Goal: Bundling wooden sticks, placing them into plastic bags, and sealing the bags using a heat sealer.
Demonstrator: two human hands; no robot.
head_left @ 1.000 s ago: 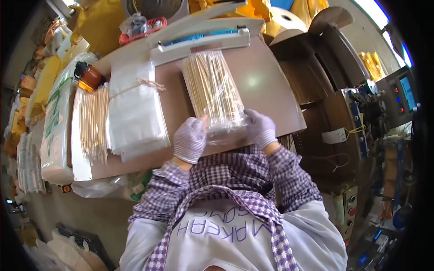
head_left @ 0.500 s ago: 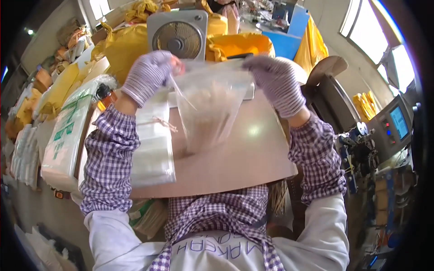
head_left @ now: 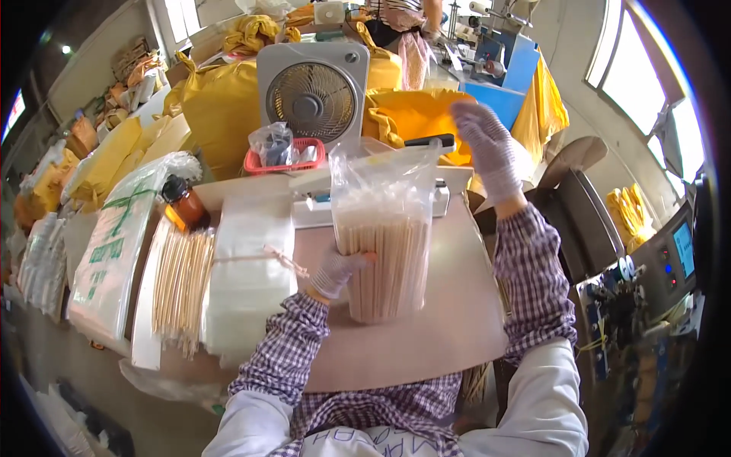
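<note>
While the gloved left hand (head_left: 336, 276) closed around the lower left side of a clear bag of thin sticks (head_left: 387, 266), the gloved right hand (head_left: 487, 145) was raised beyond the bag's upper right corner, apart from it and blurred, so how far its fingers were spread could not be told. The bag was upright over the middle of the brown tabletop (head_left: 457, 312), its sticks filling the lower part and the loose plastic rising above them; whether its base touched the surface was unclear. To its left lay a stack of clear bags (head_left: 251, 293) with a thin tie across it, and next to that a row of loose sticks (head_left: 181, 286). An amber jar (head_left: 186, 204) with a black lid was just behind those sticks. Farther back, a red basket (head_left: 316, 150) sat before a grey fan (head_left: 311, 103).
</note>
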